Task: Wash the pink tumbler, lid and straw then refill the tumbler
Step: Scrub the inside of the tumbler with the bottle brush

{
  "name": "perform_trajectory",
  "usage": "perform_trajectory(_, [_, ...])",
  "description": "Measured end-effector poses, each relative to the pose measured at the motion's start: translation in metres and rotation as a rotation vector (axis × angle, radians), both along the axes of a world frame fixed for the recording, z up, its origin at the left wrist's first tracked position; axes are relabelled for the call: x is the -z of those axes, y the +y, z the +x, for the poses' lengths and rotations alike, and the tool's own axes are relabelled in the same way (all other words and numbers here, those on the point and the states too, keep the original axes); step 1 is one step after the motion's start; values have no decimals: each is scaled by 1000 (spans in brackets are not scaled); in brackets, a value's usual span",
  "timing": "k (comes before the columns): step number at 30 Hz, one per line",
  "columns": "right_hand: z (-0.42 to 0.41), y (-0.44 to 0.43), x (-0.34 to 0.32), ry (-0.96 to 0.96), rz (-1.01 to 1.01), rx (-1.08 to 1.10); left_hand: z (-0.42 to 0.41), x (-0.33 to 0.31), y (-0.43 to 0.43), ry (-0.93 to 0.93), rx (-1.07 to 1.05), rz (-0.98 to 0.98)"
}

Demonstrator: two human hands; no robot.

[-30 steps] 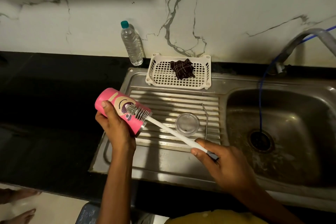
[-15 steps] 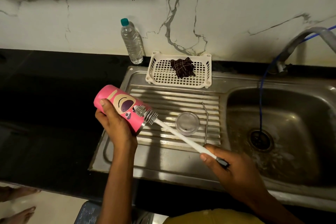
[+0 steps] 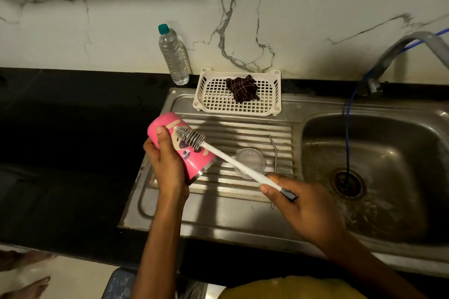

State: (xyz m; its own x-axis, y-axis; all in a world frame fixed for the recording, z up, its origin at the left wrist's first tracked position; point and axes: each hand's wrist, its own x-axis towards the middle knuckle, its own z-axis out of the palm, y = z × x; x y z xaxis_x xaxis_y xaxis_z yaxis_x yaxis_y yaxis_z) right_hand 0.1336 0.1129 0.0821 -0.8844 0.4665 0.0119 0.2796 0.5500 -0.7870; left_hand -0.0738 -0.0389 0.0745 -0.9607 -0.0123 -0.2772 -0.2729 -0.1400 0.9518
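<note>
My left hand point(image 3: 167, 165) grips the pink tumbler point(image 3: 192, 160), tilted on its side over the left of the steel drainboard point(image 3: 218, 216), its steel rim pointing down and right. My right hand point(image 3: 303, 209) holds the white handle of a bottle brush point(image 3: 233, 162). The brush's bristle head lies against the tumbler's outer side, near its base. The clear lid point(image 3: 251, 161) lies flat on the drainboard ridges behind the handle. The bent metal straw point(image 3: 275, 150) lies just to the right of the lid.
A white plastic basket point(image 3: 211, 99) holding a dark cloth point(image 3: 241, 88) stands at the back of the drainboard. A clear water bottle point(image 3: 173, 56) stands against the marble wall. The sink basin point(image 3: 379, 177) with a drain, tap point(image 3: 398, 53) and blue hose point(image 3: 347, 133) is at the right.
The brush head slid from the tumbler's rim end up along its outer side toward the base. The tumbler turned a little in my left hand.
</note>
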Motion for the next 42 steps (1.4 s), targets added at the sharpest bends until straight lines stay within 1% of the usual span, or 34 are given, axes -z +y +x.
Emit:
perform_trajectory(4, [-8, 21, -1, -27, 102, -40, 4, 2, 5, -16, 122, -58])
perform_trajectory(9, [-10, 43, -5, -54, 250, -71, 9, -1, 7, -59, 270, -26])
perform_trajectory(13, [5, 57, -10, -4, 270, -104, 10, -3, 7, -141, 308, -21])
perform_trajectory(15, [18, 68, -9, -15, 276, -150, 9, -4, 7, -182, 324, 3])
perform_trajectory(17, [30, 80, -6, -34, 275, -204, 8, -5, 8, -188, 356, -8])
perform_trajectory(20, [41, 95, -10, -23, 326, -249, 13, -7, 15, -154, 414, -58])
perform_trajectory(23, [40, 104, -13, 18, 409, -249, 17, -4, 22, -165, 426, -48])
perform_trajectory(26, [34, 115, -8, 62, 475, -220, 24, -8, 30, -194, 484, -19])
perform_trajectory(32, [15, 135, -6, 85, 501, -148, 29, -8, 38, -178, 502, -58])
perform_trajectory(36, [4, 140, -9, 74, 499, -125, 27, -11, 36, -188, 513, -32])
perform_trajectory(39, [1, 134, -11, 80, 470, -131, 24, -11, 35, -192, 507, -3])
perform_trajectory(42, [10, 127, -8, 94, 411, -199, 24, -12, 36, -206, 462, 23])
